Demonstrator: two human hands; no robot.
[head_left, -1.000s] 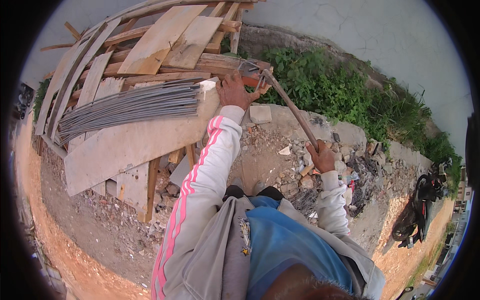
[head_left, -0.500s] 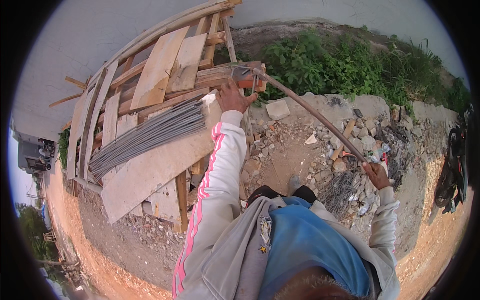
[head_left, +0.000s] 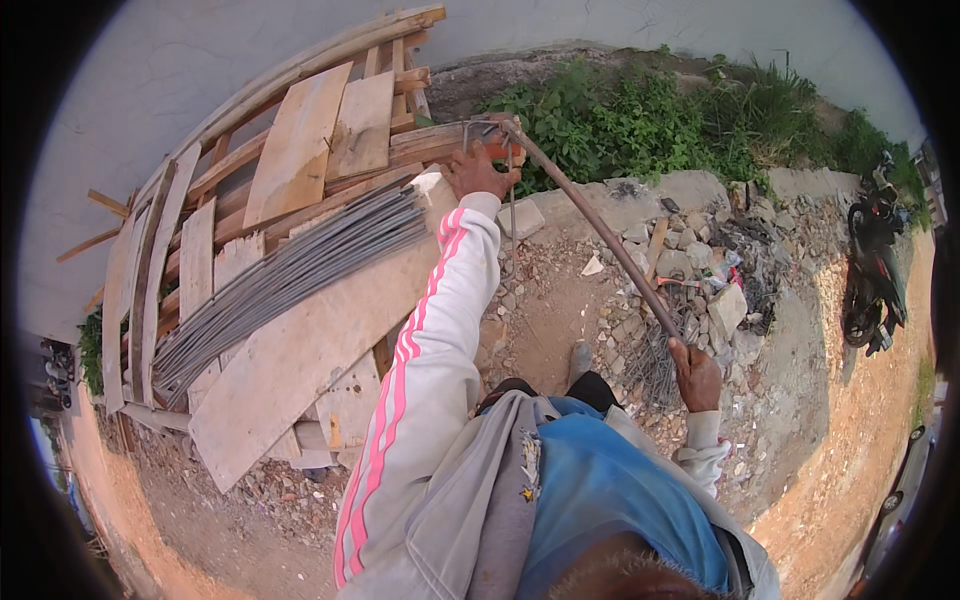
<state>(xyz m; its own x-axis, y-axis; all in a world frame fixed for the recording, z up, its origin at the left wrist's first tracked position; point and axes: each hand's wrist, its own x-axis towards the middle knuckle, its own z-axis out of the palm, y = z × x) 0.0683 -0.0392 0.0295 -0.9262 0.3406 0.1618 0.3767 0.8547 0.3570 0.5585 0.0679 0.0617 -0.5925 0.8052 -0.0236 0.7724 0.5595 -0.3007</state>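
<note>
- The pile of wooden boards (head_left: 295, 150) holds up a bundle of gray metal rods (head_left: 295, 280), which lie side by side on the boards and a wide, flat board (head_left: 320, 345).
- The wide board's low edge sticks out over the stony ground.
- A thick wooden beam (head_left: 430, 147) ends beside the green plants (head_left: 620, 130), and its end is reddish.
- There is open dirt (head_left: 545, 320) between the person's feet and the beam's end. To the right are broken stones (head_left: 690, 262) and a tangle of wire (head_left: 650, 372).
- The long bar (head_left: 600, 230) is brown, round and straight. It slants from the beam's end down to the right, above the dirt and stones.
- The right hand (head_left: 697, 376) has its fingers curled around the bar's near end.
- The left hand (head_left: 476, 174) is at the beam's end, fingers spread, thumb out to the side. Whether it presses on anything is hard to tell.
- A thin metal rod (head_left: 513, 205) hangs down just beside the left thumb.
</note>
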